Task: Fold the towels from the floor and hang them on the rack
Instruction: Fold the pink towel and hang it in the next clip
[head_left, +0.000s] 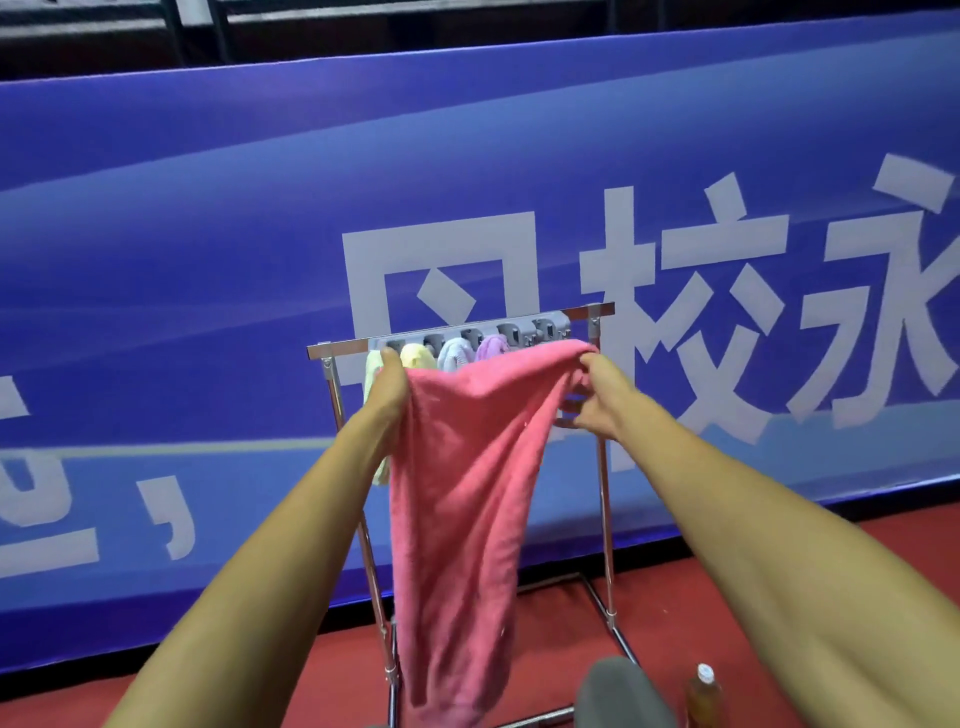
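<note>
- On my left, a pale yellow towel (375, 415) hangs from the chrome metal rack (603, 493), partly behind my left hand (390, 387).
- My left hand's grip is pinched shut on one top corner of the large pink terry towel (460, 519).
- That towel sags between both hands in front of the rack's top bar (its lower end hangs near the red floor (545, 639)).
- Behind it, yellow, light blue (453, 353) and lilac (491, 346) towels are tucked at the grey clip strip (511, 332).
- My right hand (597, 400) grips the other corner, fingers closed.
- Far right, a clear bottle of amber liquid (704, 693) stands on the floor.
</note>
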